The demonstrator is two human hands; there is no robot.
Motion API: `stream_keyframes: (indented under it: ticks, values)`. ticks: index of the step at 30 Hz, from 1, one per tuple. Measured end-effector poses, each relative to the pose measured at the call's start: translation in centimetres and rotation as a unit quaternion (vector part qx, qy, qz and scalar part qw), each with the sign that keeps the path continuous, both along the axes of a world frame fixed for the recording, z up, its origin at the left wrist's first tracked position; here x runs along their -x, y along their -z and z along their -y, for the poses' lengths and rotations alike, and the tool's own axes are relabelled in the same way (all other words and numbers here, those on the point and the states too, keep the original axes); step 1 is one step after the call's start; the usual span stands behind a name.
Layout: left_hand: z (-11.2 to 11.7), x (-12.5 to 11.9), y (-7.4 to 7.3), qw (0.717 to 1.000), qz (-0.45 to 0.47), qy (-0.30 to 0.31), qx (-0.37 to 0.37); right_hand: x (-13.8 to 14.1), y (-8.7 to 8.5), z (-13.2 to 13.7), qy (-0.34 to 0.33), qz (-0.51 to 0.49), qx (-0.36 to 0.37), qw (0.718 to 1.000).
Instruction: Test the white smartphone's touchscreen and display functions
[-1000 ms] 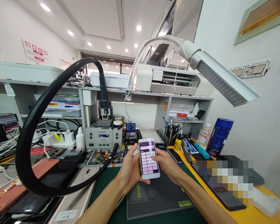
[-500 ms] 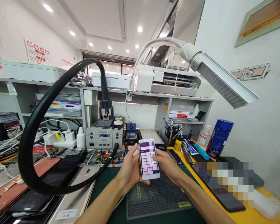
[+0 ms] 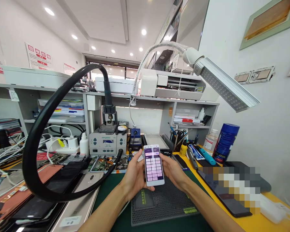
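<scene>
A white smartphone (image 3: 154,166) is held upright and tilted back, its lit screen toward me showing a grid of pale pink buttons on dark purple. My left hand (image 3: 134,175) grips it from the left, thumb along that edge and a fingertip showing under the bottom corner. My right hand (image 3: 174,170) closes on the right edge, thumb near the upper side; its other fingers are mostly hidden behind the phone. Beneath both hands lies a dark perforated work mat (image 3: 164,206) on a green surface.
A soldering station (image 3: 108,143) with a thick black hose (image 3: 30,135) arches at left, near stacked phones (image 3: 74,206) and a tray of circuit boards (image 3: 110,164). On the right are a dark phone (image 3: 224,193), a blue can (image 3: 226,143) and a cutter (image 3: 192,158). An LED lamp (image 3: 228,85) hangs above.
My right thumb has moved from over the screen to the phone's right edge. The upper part of the screen looks slightly different. The view has shifted a little.
</scene>
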State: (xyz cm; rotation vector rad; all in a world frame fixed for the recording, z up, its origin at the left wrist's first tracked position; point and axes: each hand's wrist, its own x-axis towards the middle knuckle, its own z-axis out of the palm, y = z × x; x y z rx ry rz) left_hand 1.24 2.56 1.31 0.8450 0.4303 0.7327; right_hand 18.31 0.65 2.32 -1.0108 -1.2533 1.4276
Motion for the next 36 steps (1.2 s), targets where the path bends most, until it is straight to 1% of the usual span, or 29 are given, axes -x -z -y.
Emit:
stream_keyframes:
  ticks: [5,9,16,22,26,31,33,34,36]
  values:
    - [0.1,-0.1,0.0,1.0,0.001,0.006,0.007,0.2,-0.1,0.1,0.008,0.005,0.015,1.0]
    - [0.3,0.0,-0.1,0.999,-0.007,0.02,0.027,0.0,-0.2,0.1,-0.005,0.017,-0.002,1.0]
    - [0.1,0.2,0.1,0.997,0.006,0.05,0.05,-0.6,0.6,-0.5,-0.021,0.035,0.004,0.999]
    - [-0.1,0.1,0.5,0.997,0.012,0.043,0.057,-0.4,0.7,-0.6,-0.025,0.024,0.014,0.999]
    - [0.1,0.0,0.4,0.998,0.006,0.042,0.052,-0.4,0.7,-0.6,-0.032,0.018,0.025,0.999]
    - [0.2,-0.1,0.4,0.999,-0.008,0.026,0.039,-0.4,0.8,-0.7,-0.033,0.007,0.029,0.999]
    - [0.2,-0.2,0.5,0.999,-0.008,0.029,0.032,-0.5,0.7,-0.8,-0.02,0.028,0.018,0.999]
    - [0.3,-0.2,0.6,0.999,-0.008,0.031,0.029,-0.6,0.7,-1.0,0.0,0.057,0.002,0.998]
    - [0.3,-0.2,0.6,0.999,-0.009,0.032,0.024,-1.0,0.6,-1.4,0.065,0.128,-0.047,0.989]
